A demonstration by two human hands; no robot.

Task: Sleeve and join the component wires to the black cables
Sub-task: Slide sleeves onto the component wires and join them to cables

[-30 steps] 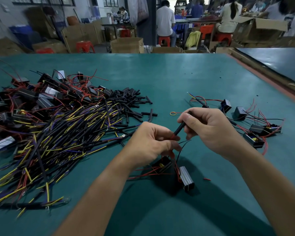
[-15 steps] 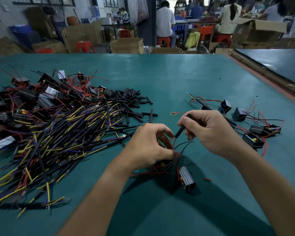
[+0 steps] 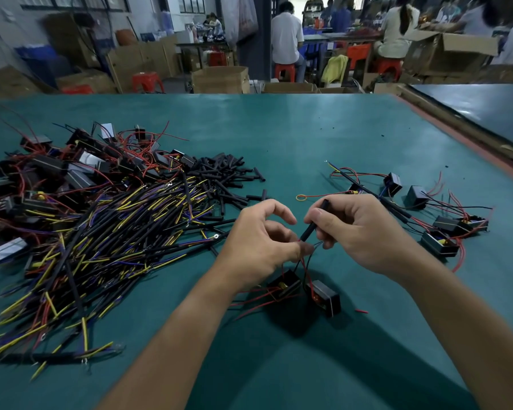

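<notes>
**Head view: sleeving at a green surface (image 3: 308, 137).** The right hand (image 3: 362, 232) grips a black sleeve (image 3: 310, 229) between thumb and forefinger. The sleeve is tilted, with its upper end projecting above the forefinger and its lower end pointing down toward the left hand (image 3: 258, 244).

The left hand's thumb and a curled finger pinch the component wires (image 3: 305, 267) (thin red and black strands) just below the sleeve's lower end, and its forefinger arches clear above. It cannot be told whether a wire tip has entered the sleeve. Both hands are held over the middle of the surface, nearer its near edge than its far edge.

The wires lead down to two black components (image 3: 323, 297), which lie side by side on the surface directly beneath the hands. A short red scrap (image 3: 361, 311) lies just to their right, and a yellow wire loop (image 3: 301, 197) lies just beyond the hands.

The black cables (image 3: 116, 232), with yellow and purple ends, form a large heap toward the left edge. Further components (image 3: 71, 170) with red leads are piled along the heap's far side. Loose sleeves (image 3: 225, 176) are heaped at its right flank, near the left hand.

Toward the right edge, well apart from the heap, lies a wired cluster (image 3: 440, 244) of black components with red and black leads.
</notes>
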